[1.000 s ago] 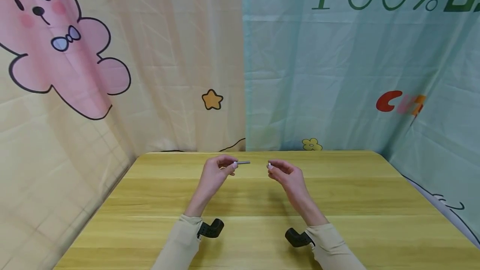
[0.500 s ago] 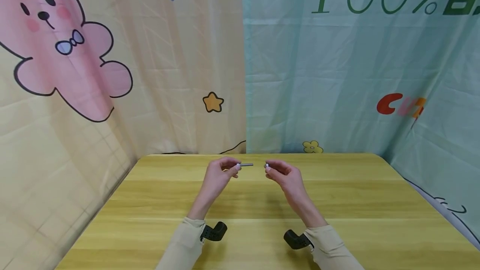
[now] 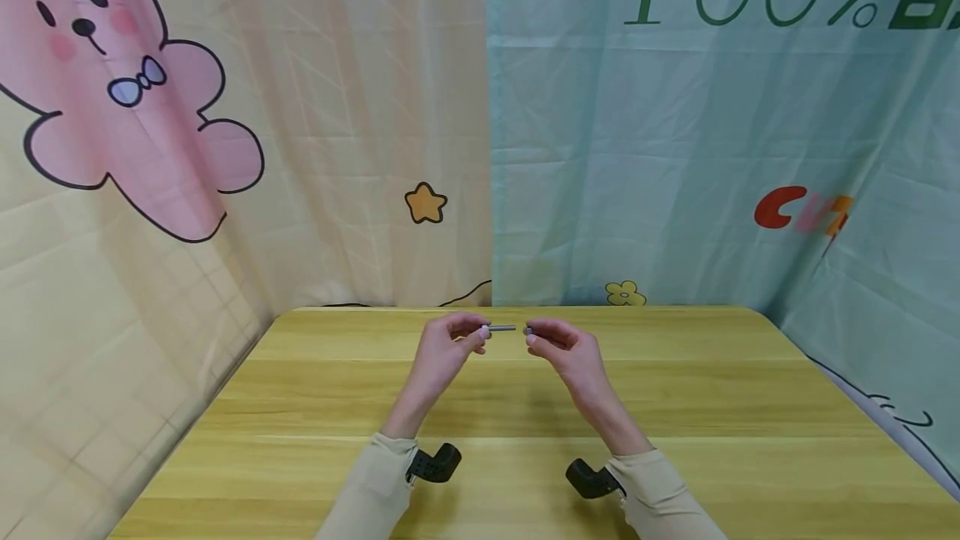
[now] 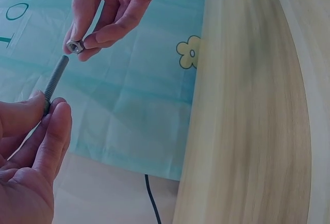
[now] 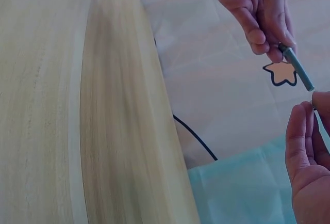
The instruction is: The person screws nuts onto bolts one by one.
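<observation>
My left hand (image 3: 444, 352) pinches a grey threaded bolt (image 4: 55, 79) by its head end, between thumb and fingers. The shank (image 3: 504, 327) points right, toward the other hand. A small metal hex nut (image 4: 76, 46) is held in the fingertips of my right hand (image 3: 566, 350), its hole showing in the left wrist view. Bolt tip and nut are close together, with a small gap between them in the head view. In the right wrist view the nut is mostly hidden by the fingers, while the bolt (image 5: 299, 69) shows clearly. Both hands are raised above the table.
The wooden table (image 3: 300, 407) stretches under both hands. Printed curtains (image 3: 375, 107) hang behind it and along the sides. A black camera (image 3: 435, 463) sits on the left wrist, another black camera (image 3: 591, 480) on the right. A dark cable (image 4: 152, 198) hangs beyond the table edge.
My left hand has moved right with the bolt, and my right hand slightly left with the nut. The gap between bolt tip and nut has narrowed.
</observation>
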Action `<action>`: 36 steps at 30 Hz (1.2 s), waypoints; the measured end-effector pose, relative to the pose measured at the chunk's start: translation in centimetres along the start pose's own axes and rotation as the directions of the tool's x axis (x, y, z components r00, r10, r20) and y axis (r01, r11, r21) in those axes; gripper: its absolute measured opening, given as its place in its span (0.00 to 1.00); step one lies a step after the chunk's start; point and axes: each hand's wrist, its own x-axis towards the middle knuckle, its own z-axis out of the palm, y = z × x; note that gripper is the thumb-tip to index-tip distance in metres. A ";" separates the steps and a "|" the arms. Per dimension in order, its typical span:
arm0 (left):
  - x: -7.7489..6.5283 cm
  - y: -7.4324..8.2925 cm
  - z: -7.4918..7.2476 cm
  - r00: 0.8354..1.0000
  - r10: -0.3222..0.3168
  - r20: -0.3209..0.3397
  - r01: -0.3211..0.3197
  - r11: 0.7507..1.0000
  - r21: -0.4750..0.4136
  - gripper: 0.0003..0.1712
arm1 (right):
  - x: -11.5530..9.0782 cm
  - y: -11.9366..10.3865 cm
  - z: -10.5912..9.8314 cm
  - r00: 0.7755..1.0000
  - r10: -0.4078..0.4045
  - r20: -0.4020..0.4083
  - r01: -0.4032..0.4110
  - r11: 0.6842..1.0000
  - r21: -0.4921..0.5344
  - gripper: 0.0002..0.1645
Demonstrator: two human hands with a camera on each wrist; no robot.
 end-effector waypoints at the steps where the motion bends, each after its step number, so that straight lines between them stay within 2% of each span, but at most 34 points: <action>1: 0.0 0.0 0.1 1.000 0.000 0.004 0.000 1.000 -0.004 0.06 | 0.0 0.0 0.1 1.000 0.000 0.002 0.000 1.000 -0.003 0.17; 9: 0.0 0.0 0.7 0.999 0.014 0.035 -0.013 0.999 -0.042 0.06 | 0.1 -0.1 0.2 1.000 -0.008 0.023 0.009 0.999 -0.036 0.17; 12: -0.1 0.1 0.7 0.999 0.005 0.037 -0.004 0.999 -0.033 0.06 | 0.0 -0.2 0.1 1.000 -0.017 0.024 0.018 0.998 -0.068 0.18; 19: -0.1 0.0 0.5 0.999 0.004 0.035 -0.001 0.996 -0.084 0.08 | 0.0 -0.1 -0.3 0.998 -0.046 0.032 0.050 0.989 -0.140 0.16; 25: 0.0 0.0 0.3 0.997 -0.035 0.064 0.042 0.993 -0.114 0.08 | -0.2 -0.2 -0.3 0.995 -0.087 0.052 0.093 0.986 -0.136 0.17; 30: -0.3 1.3 0.1 0.994 -0.056 0.090 0.070 0.986 -0.150 0.08 | -0.2 -0.2 -0.3 0.989 -0.131 0.071 0.138 0.985 -0.108 0.15; 36: -0.9 2.6 0.0 0.996 -0.047 0.076 0.059 0.984 -0.168 0.07 | -0.2 -0.1 -0.2 0.990 -0.121 0.072 0.131 0.980 -0.149 0.16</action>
